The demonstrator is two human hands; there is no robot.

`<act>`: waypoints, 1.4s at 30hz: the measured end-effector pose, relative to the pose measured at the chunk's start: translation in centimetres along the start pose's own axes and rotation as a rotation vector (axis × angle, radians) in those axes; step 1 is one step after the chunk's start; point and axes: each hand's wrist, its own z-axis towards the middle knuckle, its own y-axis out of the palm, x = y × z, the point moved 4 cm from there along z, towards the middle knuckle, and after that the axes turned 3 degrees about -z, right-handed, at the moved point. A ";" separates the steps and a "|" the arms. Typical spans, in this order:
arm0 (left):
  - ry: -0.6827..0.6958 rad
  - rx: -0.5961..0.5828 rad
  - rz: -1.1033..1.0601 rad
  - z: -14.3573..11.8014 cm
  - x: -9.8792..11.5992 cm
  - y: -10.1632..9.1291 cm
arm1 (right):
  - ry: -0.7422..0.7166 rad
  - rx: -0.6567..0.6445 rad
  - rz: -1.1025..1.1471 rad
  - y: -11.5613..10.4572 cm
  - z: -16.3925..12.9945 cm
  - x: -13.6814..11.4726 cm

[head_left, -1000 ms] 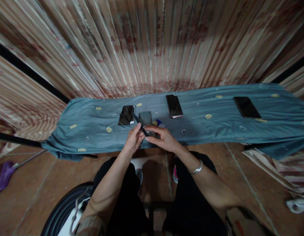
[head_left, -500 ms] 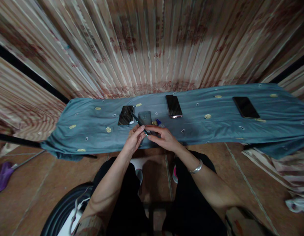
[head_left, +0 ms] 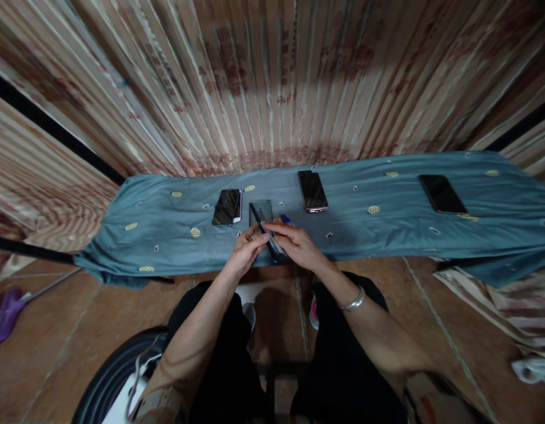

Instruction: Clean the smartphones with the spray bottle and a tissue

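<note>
Over the near edge of a long counter (head_left: 338, 238) draped in blue-green patterned cloth, two bare hands meet around a dark, phone-like slab (head_left: 258, 217), seen almost edge-on, so its face cannot be read. The left hand (head_left: 246, 251) grips it between thumb and curled fingers, the fingertips hidden behind it. The right hand (head_left: 298, 241) touches it from the other side with extended fingers; its thumb is hard to make out, and whether it grips too cannot be told. Something pale beside the slab is too blurred to name.

Just beyond, a see-through greyish case (head_left: 265, 208) lies on the cloth, its lower part covered by the slab and hands. A small blue item (head_left: 285, 218) shows only its tip past the right hand. To the left, a dark phone (head_left: 225, 207) overlaps a white one (head_left: 238, 215), leaving a strip visible. Farther right lie a pair of stacked phones (head_left: 313, 193), the lower mostly covered, and, well apart, a single dark phone (head_left: 442, 194).

Black ridged coils (head_left: 98, 368) are cut off at the bottom edge; a white bundle (head_left: 535, 371) is cropped at the right.
</note>
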 end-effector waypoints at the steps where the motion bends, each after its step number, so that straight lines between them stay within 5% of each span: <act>1: -0.002 0.001 0.006 0.0 0.1 0.0 | -0.009 0.002 -0.008 0.0 0.0 -0.1; 14: 0.031 0.142 0.090 0.3 0.0 -0.3 | -0.134 0.034 -0.128 0.2 -0.3 -0.2; 42: 0.108 -0.156 0.336 0.4 -2.5 0.2 | -0.108 0.190 -0.170 -1.3 0.3 -0.1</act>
